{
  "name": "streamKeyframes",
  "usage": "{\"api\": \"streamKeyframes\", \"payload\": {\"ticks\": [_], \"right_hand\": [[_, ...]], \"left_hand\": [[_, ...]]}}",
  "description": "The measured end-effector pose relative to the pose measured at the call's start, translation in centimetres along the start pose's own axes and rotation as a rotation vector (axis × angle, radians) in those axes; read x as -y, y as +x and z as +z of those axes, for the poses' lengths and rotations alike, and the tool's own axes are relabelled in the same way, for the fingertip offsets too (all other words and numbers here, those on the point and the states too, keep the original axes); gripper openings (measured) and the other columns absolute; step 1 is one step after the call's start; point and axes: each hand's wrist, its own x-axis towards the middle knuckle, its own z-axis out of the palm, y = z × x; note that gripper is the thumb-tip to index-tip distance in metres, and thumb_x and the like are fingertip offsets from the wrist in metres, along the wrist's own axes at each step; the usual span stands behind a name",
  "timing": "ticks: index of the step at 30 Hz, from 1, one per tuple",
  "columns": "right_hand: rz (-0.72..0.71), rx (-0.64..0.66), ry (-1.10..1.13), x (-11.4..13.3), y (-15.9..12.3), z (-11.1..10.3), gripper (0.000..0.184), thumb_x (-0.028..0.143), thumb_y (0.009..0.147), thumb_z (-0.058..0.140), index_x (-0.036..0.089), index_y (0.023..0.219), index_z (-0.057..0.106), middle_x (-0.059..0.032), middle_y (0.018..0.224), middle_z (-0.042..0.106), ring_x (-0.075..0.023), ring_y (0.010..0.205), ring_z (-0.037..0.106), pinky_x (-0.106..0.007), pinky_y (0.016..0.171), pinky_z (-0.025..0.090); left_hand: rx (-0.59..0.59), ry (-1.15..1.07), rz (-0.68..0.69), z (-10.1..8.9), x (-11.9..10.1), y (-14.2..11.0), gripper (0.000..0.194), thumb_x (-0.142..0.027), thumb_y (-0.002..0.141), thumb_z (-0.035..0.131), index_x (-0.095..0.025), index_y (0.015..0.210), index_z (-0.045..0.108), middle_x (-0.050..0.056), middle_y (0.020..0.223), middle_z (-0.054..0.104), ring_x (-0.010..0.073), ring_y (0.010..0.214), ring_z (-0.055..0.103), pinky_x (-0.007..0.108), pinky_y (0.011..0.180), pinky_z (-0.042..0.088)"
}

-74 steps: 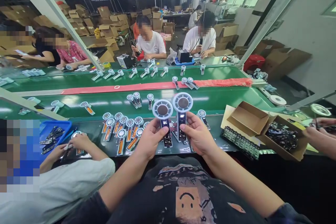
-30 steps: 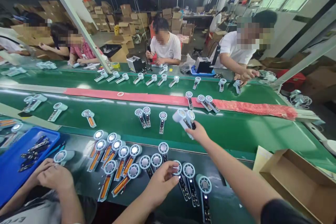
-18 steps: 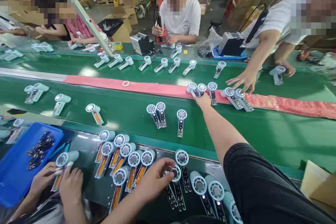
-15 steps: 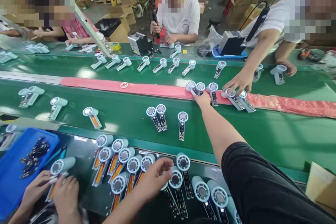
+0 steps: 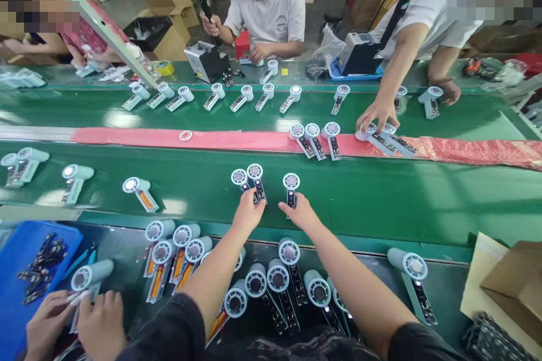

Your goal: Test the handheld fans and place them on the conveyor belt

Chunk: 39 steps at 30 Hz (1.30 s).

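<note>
My left hand is closed over the lower handles of two pale blue handheld fans on the green belt; its fingers hide part of them. To the right, my right hand straddles the handle of a single fan, thumb and fingers apart on either side. Each of these fans has a round grilled head and a bare circuit board along the handle. Three similar fans lie on the pink strip beyond. Below my arms, several fans with circuit boards rest on the bench.
Fans with orange handle insides lie at the lower left, beside a co-worker's hands and a blue tray of dark parts. Across the belt, another person's hand touches two fans. A cardboard box stands at right.
My right hand has left the fans on the pink strip and come back to the single fan. My left hand has moved from the bench forward onto the pair. One fan now lies at the bench's right.
</note>
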Motion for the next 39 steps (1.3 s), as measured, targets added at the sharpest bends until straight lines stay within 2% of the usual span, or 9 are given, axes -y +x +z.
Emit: {"api": "streamKeyframes", "payload": {"ticks": [3, 6, 12, 16, 22, 27, 30, 34, 39], "right_hand": [[0.060, 0.029, 0.090, 0.4, -0.3, 1.5, 0.039, 0.038, 0.085, 0.078, 0.020, 0.115, 0.061, -0.0096, 0.118, 0.061, -0.0255, 0.104, 0.062, -0.043, 0.090, 0.052], [0.119, 0.075, 0.215, 1.1, -0.1, 0.5, 0.022, 0.036, 0.097, 0.065, 0.016, 0.104, 0.064, -0.0045, 0.104, 0.065, -0.0187, 0.090, 0.064, -0.035, 0.080, 0.056], [0.228, 0.146, 0.517, -0.5, -5.7, -4.5, 0.010, 0.020, 0.082, 0.065, 0.018, 0.089, 0.057, -0.0011, 0.080, 0.066, -0.0144, 0.059, 0.064, -0.026, 0.053, 0.052], [0.170, 0.075, 0.648, -2.2, -11.4, -7.7, 0.022, 0.023, 0.066, 0.062, 0.022, 0.086, 0.055, 0.0004, 0.079, 0.068, -0.0129, 0.051, 0.059, -0.024, 0.046, 0.044], [-0.009, -0.017, 0.874, -4.4, -17.7, -11.2, 0.038, 0.051, 0.072, 0.062, 0.023, 0.097, 0.063, -0.0034, 0.084, 0.070, -0.0160, 0.058, 0.059, -0.028, 0.051, 0.045], [-0.239, -0.002, 1.083, -4.2, -20.9, -11.9, 0.052, 0.048, 0.070, 0.081, 0.031, 0.116, 0.062, -0.0043, 0.104, 0.072, -0.0224, 0.078, 0.068, -0.036, 0.068, 0.056], [-0.367, 0.078, 1.105, -3.4, -22.3, -12.3, 0.050, 0.046, 0.071, 0.085, 0.031, 0.113, 0.063, -0.0051, 0.113, 0.071, -0.0246, 0.088, 0.071, -0.040, 0.081, 0.058], [-0.379, 0.193, 1.116, -2.7, -23.8, -13.6, 0.053, 0.050, 0.072, 0.085, 0.030, 0.115, 0.063, -0.0073, 0.120, 0.070, -0.0267, 0.092, 0.071, -0.044, 0.083, 0.059], [-0.374, 0.231, 1.064, -2.4, -25.8, -15.6, 0.052, 0.053, 0.070, 0.087, 0.029, 0.112, 0.065, -0.0063, 0.120, 0.071, -0.0252, 0.093, 0.072, -0.044, 0.089, 0.058]], "left_hand": [[-0.032, 0.118, -0.055, 1.2, -1.8, 3.0, 0.057, -0.024, 0.080, 0.072, -0.013, 0.132, 0.052, 0.028, 0.140, 0.056, 0.0406, 0.129, 0.057, 0.049, 0.106, 0.042], [-0.047, 0.195, -0.112, 2.0, -3.3, 4.3, 0.070, -0.023, 0.071, 0.079, -0.010, 0.132, 0.048, 0.032, 0.124, 0.065, 0.0470, 0.126, 0.057, 0.055, 0.101, 0.042], [0.000, 0.081, -0.094, 1.3, -5.2, 3.1, 0.059, -0.018, 0.068, 0.075, -0.018, 0.121, 0.052, 0.021, 0.108, 0.071, 0.0408, 0.116, 0.065, 0.049, 0.091, 0.048], [0.179, -0.191, -0.042, 0.1, -5.3, -1.8, 0.033, -0.023, 0.075, 0.063, -0.020, 0.107, 0.055, 0.010, 0.099, 0.070, 0.0267, 0.098, 0.071, 0.035, 0.077, 0.054], [0.342, -0.824, 0.010, -0.7, -2.6, -12.9, 0.063, -0.013, 0.060, 0.075, -0.032, 0.115, 0.049, 0.000, 0.109, 0.071, 0.0104, 0.060, 0.059, 0.023, 0.051, 0.044], [0.370, -0.998, -0.003, 0.9, -3.8, -18.9, 0.047, -0.042, 0.073, 0.076, -0.029, 0.112, 0.054, 0.001, 0.096, 0.073, 0.0175, 0.069, 0.066, 0.031, 0.063, 0.054], [0.293, -1.041, -0.002, 2.5, -6.0, -21.5, 0.046, -0.043, 0.071, 0.080, -0.028, 0.109, 0.057, 0.001, 0.094, 0.074, 0.0196, 0.076, 0.070, 0.034, 0.070, 0.057], [0.274, -1.068, 0.099, 3.9, -7.8, -24.4, 0.056, -0.040, 0.059, 0.091, -0.025, 0.105, 0.064, 0.004, 0.104, 0.075, 0.0246, 0.092, 0.072, 0.038, 0.087, 0.057], [0.263, -1.006, 0.155, 4.2, -7.6, -27.4, 0.054, -0.038, 0.056, 0.094, -0.019, 0.101, 0.071, 0.009, 0.111, 0.075, 0.0270, 0.109, 0.068, 0.040, 0.102, 0.051]]}}
